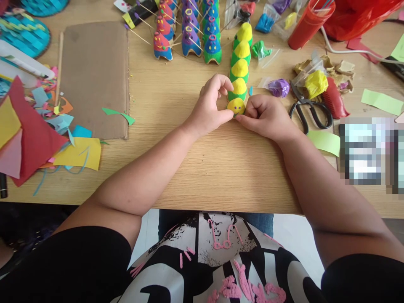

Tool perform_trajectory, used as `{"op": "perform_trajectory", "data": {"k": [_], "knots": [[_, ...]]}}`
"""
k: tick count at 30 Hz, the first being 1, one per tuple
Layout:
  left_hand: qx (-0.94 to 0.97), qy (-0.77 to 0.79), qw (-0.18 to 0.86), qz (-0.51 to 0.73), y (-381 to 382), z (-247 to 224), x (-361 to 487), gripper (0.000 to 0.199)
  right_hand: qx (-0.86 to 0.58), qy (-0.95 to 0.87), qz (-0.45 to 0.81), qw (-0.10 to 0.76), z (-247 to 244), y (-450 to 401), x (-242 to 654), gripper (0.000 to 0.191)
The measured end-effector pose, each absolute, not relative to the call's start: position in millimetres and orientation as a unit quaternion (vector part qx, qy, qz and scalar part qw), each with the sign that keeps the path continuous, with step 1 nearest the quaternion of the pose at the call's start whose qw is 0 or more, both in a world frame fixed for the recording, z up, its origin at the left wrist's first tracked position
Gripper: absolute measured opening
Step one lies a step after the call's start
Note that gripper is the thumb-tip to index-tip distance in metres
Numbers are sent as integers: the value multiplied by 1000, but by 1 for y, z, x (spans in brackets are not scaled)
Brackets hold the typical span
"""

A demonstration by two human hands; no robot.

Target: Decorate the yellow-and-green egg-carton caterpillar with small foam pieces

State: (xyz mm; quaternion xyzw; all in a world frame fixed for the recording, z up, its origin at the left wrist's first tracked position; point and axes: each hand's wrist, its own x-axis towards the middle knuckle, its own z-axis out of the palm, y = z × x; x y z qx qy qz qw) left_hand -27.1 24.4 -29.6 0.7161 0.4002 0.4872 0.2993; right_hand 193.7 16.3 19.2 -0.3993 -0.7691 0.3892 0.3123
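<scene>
A caterpillar (239,67), made from a strip of egg-carton cups painted yellow on top and green below, lies lengthwise on the table in front of me. Its nearest cup has a small face with purple eyes. My left hand (214,103) curves round the left side of the front cups, thumb at the face's lower edge and fingertips against the second cup. On the other side, my right hand (268,115) is closed, its thumb and bent index finger pressed to the lower right of the face. Anything small between those fingertips is hidden.
Three finished-looking caterpillars (190,40) with sticks stand behind. Scissors (311,111), wrapped purple clay (279,87) and yellow clay (316,84) lie right. A red cup (311,25) stands back right. Cardboard (94,80) and paper scraps (77,151) cover the left.
</scene>
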Motion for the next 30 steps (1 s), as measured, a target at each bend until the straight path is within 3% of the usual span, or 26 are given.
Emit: {"op": "perform_trajectory", "data": {"k": [13, 30], "knots": [[683, 398, 337, 511, 28, -35, -25, 44, -451, -776, 346, 273, 23, 12, 189, 64], [675, 424, 339, 499, 23, -25, -22, 40, -400, -759, 397, 328, 16, 17, 189, 69]]}}
